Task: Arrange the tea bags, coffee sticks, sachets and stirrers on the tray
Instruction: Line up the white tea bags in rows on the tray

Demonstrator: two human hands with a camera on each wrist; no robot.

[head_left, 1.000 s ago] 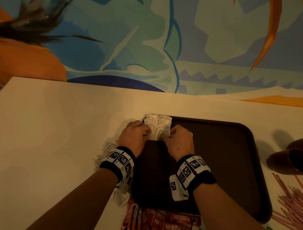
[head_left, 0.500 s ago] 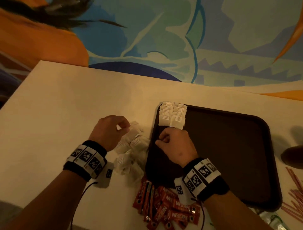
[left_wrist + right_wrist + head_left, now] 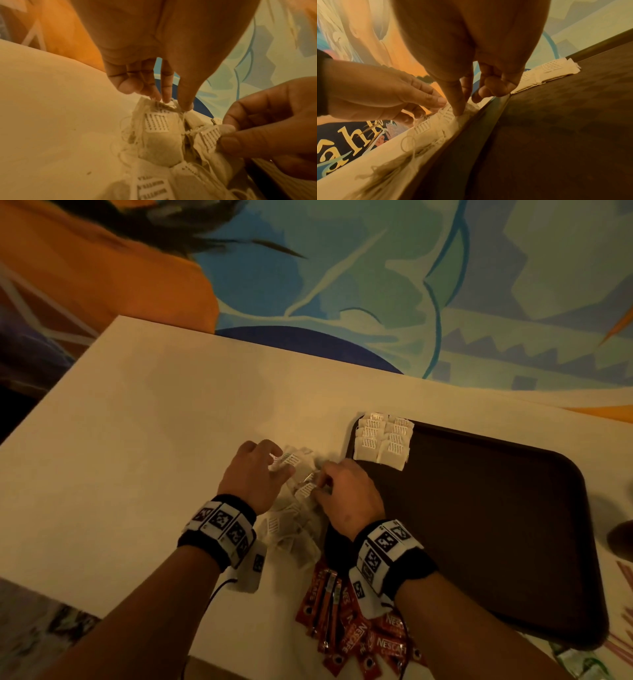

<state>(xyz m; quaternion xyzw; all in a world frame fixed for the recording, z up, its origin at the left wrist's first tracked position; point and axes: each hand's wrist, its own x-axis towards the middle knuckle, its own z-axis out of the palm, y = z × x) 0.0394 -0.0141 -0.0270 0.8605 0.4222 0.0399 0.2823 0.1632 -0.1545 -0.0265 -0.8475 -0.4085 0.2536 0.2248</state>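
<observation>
A dark brown tray (image 3: 479, 525) lies on the cream table (image 3: 154, 440), with two neat rows of tea bags (image 3: 382, 440) in its far left corner. A loose heap of tea bags (image 3: 294, 529) lies just left of the tray. My left hand (image 3: 270, 470) pinches one tea bag (image 3: 159, 121) by its top at the heap. My right hand (image 3: 329, 481) pinches another tea bag (image 3: 211, 136) by its tag beside it. Red coffee sticks (image 3: 356, 635) lie at the near edge by my right wrist.
Pink stirrers (image 3: 625, 611) lie at the far right edge. A dark round object (image 3: 621, 537) stands right of the tray. Green sachets (image 3: 579, 660) show at the bottom right. The tray rim (image 3: 488, 108) runs right beside the heap.
Both hands left the rows of tea bags on the tray and moved left to the loose heap, where each now pinches a tea bag. The head view has shifted left.
</observation>
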